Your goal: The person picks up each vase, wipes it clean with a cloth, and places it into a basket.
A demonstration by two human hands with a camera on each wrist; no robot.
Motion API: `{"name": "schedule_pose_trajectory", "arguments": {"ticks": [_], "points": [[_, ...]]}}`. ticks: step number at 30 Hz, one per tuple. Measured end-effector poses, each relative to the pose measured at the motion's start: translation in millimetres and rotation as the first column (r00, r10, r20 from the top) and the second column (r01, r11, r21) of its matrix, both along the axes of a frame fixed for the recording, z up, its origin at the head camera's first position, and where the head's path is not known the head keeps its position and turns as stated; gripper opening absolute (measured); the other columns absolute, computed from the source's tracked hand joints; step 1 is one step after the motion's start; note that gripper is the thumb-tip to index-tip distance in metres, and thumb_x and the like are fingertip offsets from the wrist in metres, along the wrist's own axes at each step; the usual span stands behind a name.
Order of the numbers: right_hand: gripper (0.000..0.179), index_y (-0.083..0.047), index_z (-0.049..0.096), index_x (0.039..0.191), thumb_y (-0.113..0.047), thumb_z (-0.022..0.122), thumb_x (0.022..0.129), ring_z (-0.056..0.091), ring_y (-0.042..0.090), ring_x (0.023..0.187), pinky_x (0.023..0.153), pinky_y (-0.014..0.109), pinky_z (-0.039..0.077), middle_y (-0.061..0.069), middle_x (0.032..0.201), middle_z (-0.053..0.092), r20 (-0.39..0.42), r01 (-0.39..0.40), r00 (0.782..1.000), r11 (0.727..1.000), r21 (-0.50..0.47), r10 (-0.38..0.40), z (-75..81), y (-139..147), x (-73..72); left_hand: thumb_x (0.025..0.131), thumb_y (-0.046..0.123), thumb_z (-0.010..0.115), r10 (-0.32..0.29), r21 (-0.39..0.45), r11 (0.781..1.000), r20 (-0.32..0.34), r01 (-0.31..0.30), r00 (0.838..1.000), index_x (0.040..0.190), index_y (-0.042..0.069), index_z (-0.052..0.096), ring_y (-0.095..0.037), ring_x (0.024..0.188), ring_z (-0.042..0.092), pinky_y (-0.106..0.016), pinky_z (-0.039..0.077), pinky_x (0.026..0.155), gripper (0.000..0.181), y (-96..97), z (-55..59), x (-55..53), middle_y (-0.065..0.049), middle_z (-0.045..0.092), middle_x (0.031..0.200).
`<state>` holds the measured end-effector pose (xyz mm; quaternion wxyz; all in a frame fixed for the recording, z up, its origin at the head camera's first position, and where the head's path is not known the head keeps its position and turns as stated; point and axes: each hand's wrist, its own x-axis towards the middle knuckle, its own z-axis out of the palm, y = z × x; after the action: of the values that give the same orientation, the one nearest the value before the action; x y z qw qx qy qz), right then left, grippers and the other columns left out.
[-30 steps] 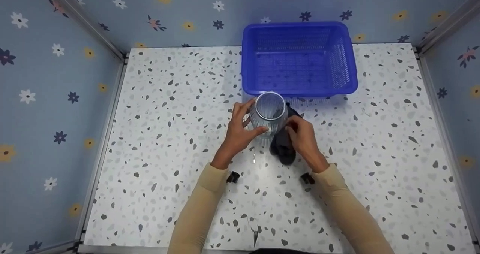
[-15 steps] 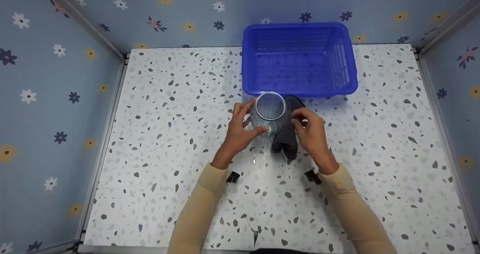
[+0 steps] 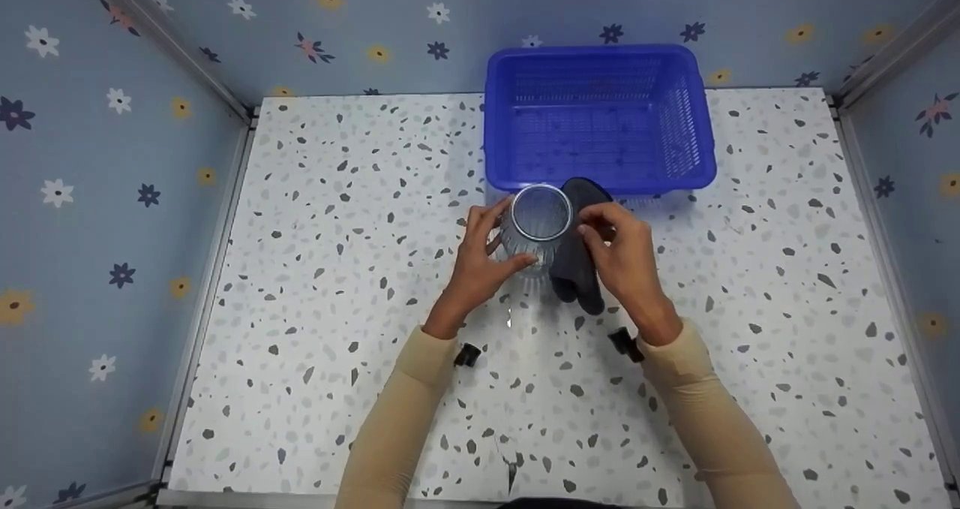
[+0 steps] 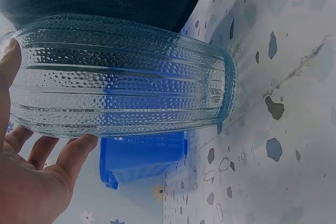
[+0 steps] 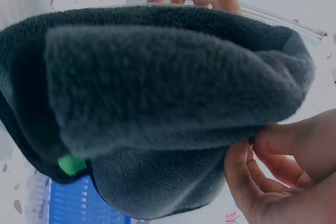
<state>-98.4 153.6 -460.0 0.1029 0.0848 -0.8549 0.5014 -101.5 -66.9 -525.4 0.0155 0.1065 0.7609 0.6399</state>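
Observation:
A ribbed, dimpled clear glass vase [image 3: 545, 248] stands upright on the speckled table, its round mouth facing up. My left hand [image 3: 480, 257] holds its left side, thumb in front and fingers behind; in the left wrist view the glass [image 4: 126, 87] spans the picture beside the hand [image 4: 39, 182]. Against the vase's right side hangs a dark grey fleecy cloth [image 3: 576, 265], folded over. My right hand [image 3: 624, 257] pinches the cloth's edge between thumb and fingers. The right wrist view shows the cloth [image 5: 168, 87] close up, hiding most of the vase, with a green patch near its border.
A blue plastic basket [image 3: 600, 179] with perforated walls stands just behind the vase, near the back wall. Flowered panels [image 3: 375, 28] enclose the table [image 3: 337, 269] at the back and sides. Small black devices [image 3: 625, 344] sit by both wrists.
My right hand has moved right and slightly away from me, drawing the cloth up beside the vase so more of it shows near the basket. Left hand and vase have stayed put.

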Motion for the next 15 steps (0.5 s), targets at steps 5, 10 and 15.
{"name": "schedule_pose_trajectory", "arguments": {"ticks": [5, 10, 15], "points": [[0.011, 0.008, 0.074, 0.105, 0.009, 0.073, 0.094, 0.069, 0.027, 0.090, 0.078, 0.029, 0.059, 0.020, 0.098, 0.070, 0.018, -0.009, 1.000, 0.999, 0.036, 0.008, 2.8, 1, 1.3, 0.085, 0.026, 0.092, 0.000, 0.001, 1.000, -0.001, 0.000, 1.000, 0.162, 0.013, 0.044, -0.029, 0.140, 0.045, -0.049, 0.048, 0.114, 0.091, 0.3, 0.6, -0.4, -0.011, 0.042, 0.140], [0.010, 0.008, 0.073, 0.104, 0.010, 0.072, 0.095, 0.069, 0.028, 0.090, 0.078, 0.032, 0.059, 0.020, 0.098, 0.071, 0.027, -0.009, 1.000, 0.999, 0.053, 0.008, -0.4, 2, -0.4, 0.086, 0.021, 0.091, 0.000, 0.002, 1.000, 0.001, 0.000, 1.000, 0.162, 0.013, 0.043, -0.028, 0.140, 0.045, -0.048, 0.048, 0.115, 0.091, 0.4, 1.3, -0.3, -0.011, 0.042, 0.140], [0.010, 0.008, 0.072, 0.104, 0.012, 0.070, 0.095, 0.070, 0.031, 0.090, 0.075, 0.038, 0.058, 0.021, 0.098, 0.071, 0.034, -0.014, 0.999, 0.998, 0.057, 0.012, -10.7, 6, 1.8, 0.085, 0.033, 0.091, -0.005, 0.010, 1.000, -0.001, 0.005, 1.000, 0.162, 0.012, 0.043, -0.029, 0.140, 0.045, -0.048, 0.047, 0.115, 0.092, 0.3, 0.2, 0.4, -0.012, 0.042, 0.140]]}}
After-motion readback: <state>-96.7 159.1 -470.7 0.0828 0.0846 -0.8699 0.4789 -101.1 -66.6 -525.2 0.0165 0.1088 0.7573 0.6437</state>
